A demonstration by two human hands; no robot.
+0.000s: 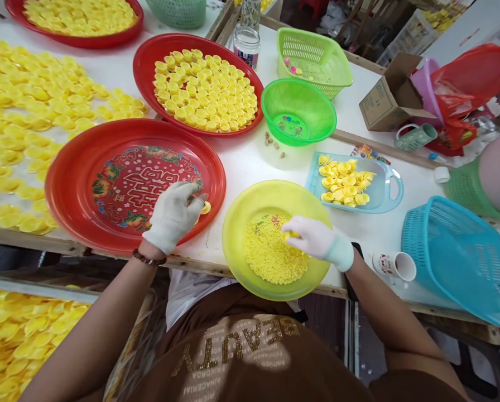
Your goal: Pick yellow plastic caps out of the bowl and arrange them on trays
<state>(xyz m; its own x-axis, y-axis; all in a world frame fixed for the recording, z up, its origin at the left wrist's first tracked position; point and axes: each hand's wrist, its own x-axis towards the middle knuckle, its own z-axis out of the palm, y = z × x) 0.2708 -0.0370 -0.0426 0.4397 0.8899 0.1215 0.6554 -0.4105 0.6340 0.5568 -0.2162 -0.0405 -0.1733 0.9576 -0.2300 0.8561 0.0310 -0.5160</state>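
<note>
My left hand, in a white knit glove, is over the right side of a red tray with a printed flower design. Its fingers are pinched at a small round yellow plastic cup near the tray's edge. My right hand, gloved in white with a pale green cuff, is above a yellow basin. Between its fingertips is a yellow plastic piece, partly hidden by the fingers. Small yellow beads cover much of the basin's bottom.
Behind stands a red tray filled with yellow cups. Loose yellow pieces spread at left. A green bowl, a light blue tray of yellow pieces, a mug and a blue basket are rightward.
</note>
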